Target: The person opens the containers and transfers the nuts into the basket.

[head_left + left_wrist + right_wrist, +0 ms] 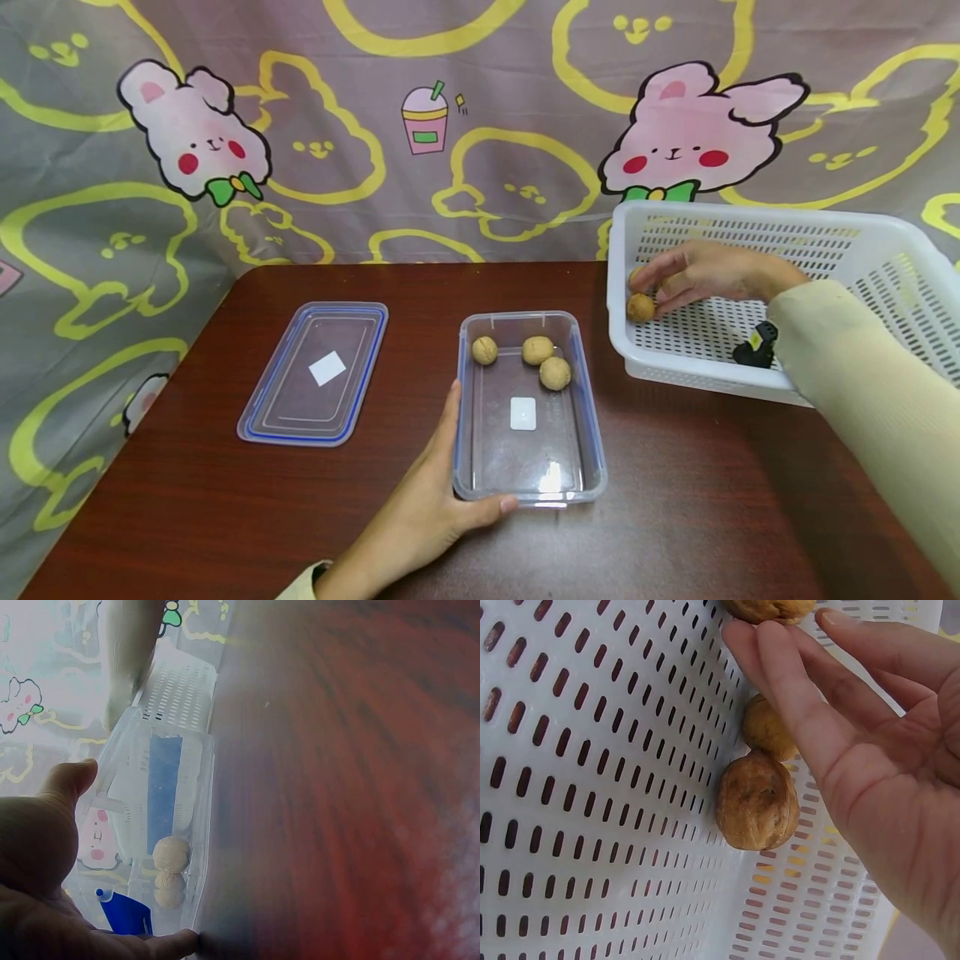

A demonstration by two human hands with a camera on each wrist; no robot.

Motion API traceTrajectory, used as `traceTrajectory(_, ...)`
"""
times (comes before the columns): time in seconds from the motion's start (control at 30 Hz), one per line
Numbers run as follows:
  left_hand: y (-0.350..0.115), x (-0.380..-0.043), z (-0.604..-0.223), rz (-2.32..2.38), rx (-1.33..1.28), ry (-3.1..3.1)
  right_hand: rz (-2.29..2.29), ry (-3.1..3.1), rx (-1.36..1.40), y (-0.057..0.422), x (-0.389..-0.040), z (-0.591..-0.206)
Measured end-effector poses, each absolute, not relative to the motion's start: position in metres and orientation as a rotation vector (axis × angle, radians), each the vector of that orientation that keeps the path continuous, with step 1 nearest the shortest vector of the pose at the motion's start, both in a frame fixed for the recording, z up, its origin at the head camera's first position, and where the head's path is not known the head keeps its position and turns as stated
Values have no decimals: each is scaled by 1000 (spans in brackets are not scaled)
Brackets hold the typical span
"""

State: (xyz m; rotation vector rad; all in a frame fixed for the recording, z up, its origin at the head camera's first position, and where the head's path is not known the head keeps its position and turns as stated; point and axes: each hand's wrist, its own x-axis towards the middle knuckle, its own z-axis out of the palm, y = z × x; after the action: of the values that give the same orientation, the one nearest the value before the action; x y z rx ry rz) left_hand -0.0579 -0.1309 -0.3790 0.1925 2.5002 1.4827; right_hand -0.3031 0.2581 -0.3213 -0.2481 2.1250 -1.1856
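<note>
My left hand [420, 508] grips the near left corner of a clear plastic container [592, 433], thumb along the near rim and fingers along the left wall. Inside it lie three walnuts [555, 374] towards the far end. My right hand [712, 271] reaches into a white perforated basket [697, 375], its fingers extended. In the right wrist view, the fingertips and thumb are beside a walnut [769, 609] at the top edge, without a visible grip. Two other walnuts [757, 801] lie close by against the basket; the fingers partly cover one.
A clear lid with a blue seal [315, 375] lies on the brown table [405, 333] left of the container. A small black object with a yellow patch [756, 344] lies in the basket under the right forearm. A patterned cloth [412, 192] hangs behind the table.
</note>
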Motion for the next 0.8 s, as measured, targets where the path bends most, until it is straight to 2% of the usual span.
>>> traceTrajectory(0.43,-131,-57,-380,1500,197,2492,-1115,2322,-295,256,-306,-311)
traceTrajectory(0.8,-131,-58,-380,1494,189,2495,-944,2534,-407,231,-295,-263)
